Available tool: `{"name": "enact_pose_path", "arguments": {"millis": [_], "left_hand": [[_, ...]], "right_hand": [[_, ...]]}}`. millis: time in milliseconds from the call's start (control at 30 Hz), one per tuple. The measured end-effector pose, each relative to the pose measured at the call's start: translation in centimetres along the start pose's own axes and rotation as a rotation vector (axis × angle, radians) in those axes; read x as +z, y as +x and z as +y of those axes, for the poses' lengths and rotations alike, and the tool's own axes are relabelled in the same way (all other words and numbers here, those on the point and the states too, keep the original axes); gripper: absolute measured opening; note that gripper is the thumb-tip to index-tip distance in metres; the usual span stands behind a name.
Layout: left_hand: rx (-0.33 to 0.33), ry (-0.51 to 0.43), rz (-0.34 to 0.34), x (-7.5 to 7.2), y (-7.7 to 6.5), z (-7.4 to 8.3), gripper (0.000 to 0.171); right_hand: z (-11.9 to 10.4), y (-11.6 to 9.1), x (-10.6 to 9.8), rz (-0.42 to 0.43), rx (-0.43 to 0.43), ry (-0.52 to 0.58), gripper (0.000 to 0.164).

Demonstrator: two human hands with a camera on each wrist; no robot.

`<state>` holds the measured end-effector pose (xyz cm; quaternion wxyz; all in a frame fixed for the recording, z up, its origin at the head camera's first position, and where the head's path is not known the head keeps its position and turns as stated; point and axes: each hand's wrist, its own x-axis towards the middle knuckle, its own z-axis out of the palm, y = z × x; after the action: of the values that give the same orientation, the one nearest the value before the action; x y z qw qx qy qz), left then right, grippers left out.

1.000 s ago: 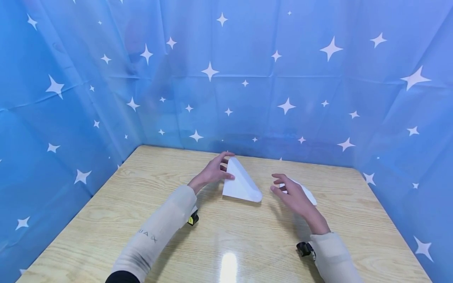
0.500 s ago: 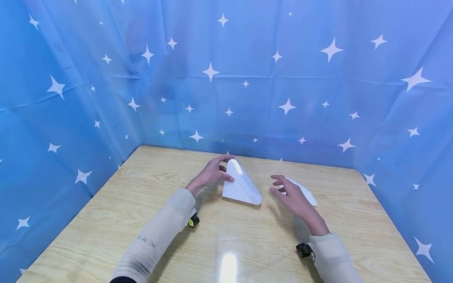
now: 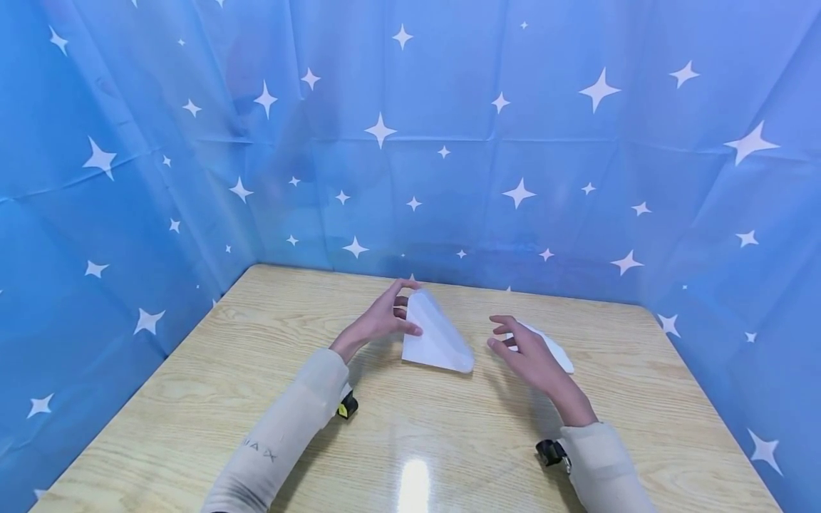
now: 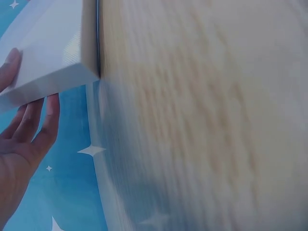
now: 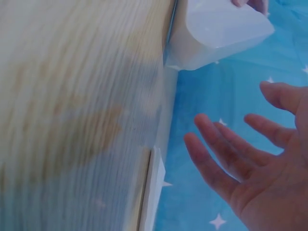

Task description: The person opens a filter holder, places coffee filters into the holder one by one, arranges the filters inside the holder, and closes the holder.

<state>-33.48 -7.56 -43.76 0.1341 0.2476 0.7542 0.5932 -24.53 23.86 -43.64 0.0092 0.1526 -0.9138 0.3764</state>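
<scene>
A white triangular piece with thick, box-like sides and a rounded corner (image 3: 439,338) stands near the middle of the table. My left hand (image 3: 383,318) grips its left side, thumb on the near face and fingers behind the far edge. In the left wrist view, the thumb lies on the white piece's face (image 4: 45,36) and the fingertips touch its side. My right hand (image 3: 531,360) hovers apart from it, fingers loosely spread and holding nothing. Beyond that hand lies a flat white piece (image 3: 556,349), partly hidden by it; its edge (image 5: 155,185) shows in the right wrist view.
The wood-grain table (image 3: 385,442) has its far edge close behind both white pieces. A blue curtain with white stars (image 3: 449,178) hangs around the back and sides. Small black devices sit at the left wrist (image 3: 348,406) and right wrist (image 3: 550,452).
My left hand has shifted slightly left and toward me, and the top of the triangular piece has tilted a little with it. The right hand stays nearly still.
</scene>
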Motion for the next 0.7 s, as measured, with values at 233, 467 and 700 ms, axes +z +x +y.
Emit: {"name": "enact_pose_path", "arguments": {"millis": [233,467,700], "left_hand": [[0.028,0.000,-0.048,-0.1,-0.5,0.0,0.080],[0.000,0.102,-0.049,-0.2,-0.9,0.0,0.067],[0.003,0.122,-0.095,-0.3,-1.3,0.2,0.053]], "right_hand": [[-0.4,0.0,-0.1,-0.002,-0.003,0.003,0.053],[-0.9,0.2,-0.1,-0.001,-0.018,0.001,0.053],[-1.8,0.4,0.0,0.010,-0.039,0.021,0.052]]}}
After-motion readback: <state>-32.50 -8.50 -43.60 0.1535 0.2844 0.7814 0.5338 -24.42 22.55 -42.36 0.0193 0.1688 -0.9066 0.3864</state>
